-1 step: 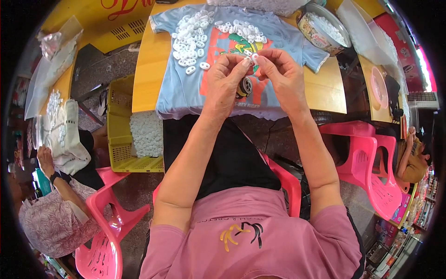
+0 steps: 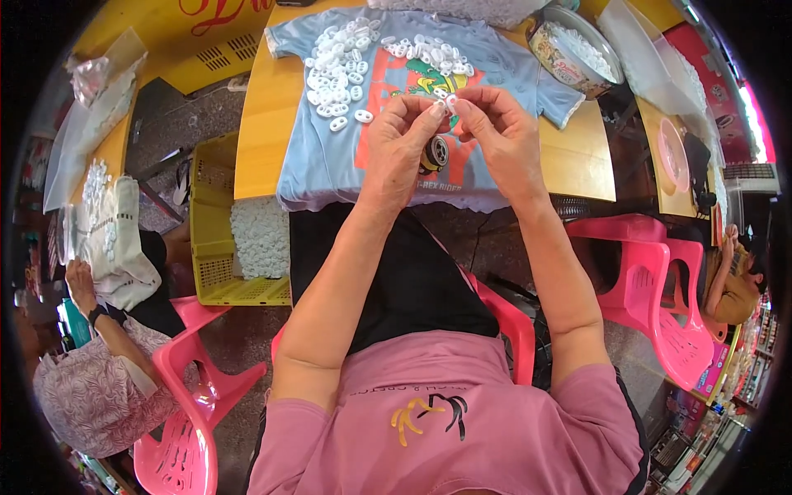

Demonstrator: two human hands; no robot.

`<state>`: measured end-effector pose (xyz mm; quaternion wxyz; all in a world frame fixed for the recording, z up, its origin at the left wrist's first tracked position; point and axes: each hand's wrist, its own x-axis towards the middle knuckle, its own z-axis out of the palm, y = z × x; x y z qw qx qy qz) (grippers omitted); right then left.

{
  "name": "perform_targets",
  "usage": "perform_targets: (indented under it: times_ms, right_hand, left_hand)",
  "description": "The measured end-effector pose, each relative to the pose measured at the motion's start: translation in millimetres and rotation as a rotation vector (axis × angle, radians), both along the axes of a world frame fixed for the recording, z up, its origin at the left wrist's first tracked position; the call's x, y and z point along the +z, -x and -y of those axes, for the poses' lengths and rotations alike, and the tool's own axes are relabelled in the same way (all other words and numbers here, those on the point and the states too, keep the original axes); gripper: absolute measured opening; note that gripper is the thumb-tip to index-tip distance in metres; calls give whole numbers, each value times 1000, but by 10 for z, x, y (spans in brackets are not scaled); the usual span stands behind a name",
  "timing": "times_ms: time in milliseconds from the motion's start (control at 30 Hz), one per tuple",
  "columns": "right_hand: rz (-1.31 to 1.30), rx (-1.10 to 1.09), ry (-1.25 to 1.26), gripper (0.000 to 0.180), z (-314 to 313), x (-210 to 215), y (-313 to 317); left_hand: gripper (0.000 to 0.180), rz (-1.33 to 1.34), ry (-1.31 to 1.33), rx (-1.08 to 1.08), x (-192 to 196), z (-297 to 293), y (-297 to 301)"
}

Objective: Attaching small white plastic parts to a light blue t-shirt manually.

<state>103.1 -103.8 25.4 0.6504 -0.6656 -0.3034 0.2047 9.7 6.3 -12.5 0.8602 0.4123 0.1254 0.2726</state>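
Observation:
My left hand (image 2: 398, 148) and my right hand (image 2: 503, 140) meet over a light blue printed T-shirt (image 2: 322, 161) spread on the table. Thumb and fingers of both are pinched around a small white plastic piece with holes (image 2: 443, 94). Whether it is one part or two joined together is too small to tell. Beyond my left hand lies a large pile of white two-hole oval pieces (image 2: 334, 70). A smaller heap of similar white pieces (image 2: 429, 54) sits just past my fingertips.
A round tin (image 2: 569, 70) of white parts stands at the far right of the wooden table (image 2: 577, 157). A yellow crate (image 2: 216, 223) holds a white-filled bag at my left. Pink chairs (image 2: 635, 256) flank me. One person (image 2: 115, 355) works at left, another (image 2: 734, 285) sits at right.

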Motion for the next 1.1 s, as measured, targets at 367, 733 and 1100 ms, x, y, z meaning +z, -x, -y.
perform_targets:
  times_ms: [367, 733, 1100]
  right_hand:
    - [284, -90, -20, 16, -68, -104, 64]
    - [-33, -103, -108, 18, -82, -29, 74]
    - [-220, 25, -480, 16, 42, 536, 501]
  left_hand:
    - [14, 9, -4, 39, -24, 10, -13]
    - [12, -13, -215, 176, 96, 152, -83]
    - [6, 179, -349, 381, 667, 456, 277]
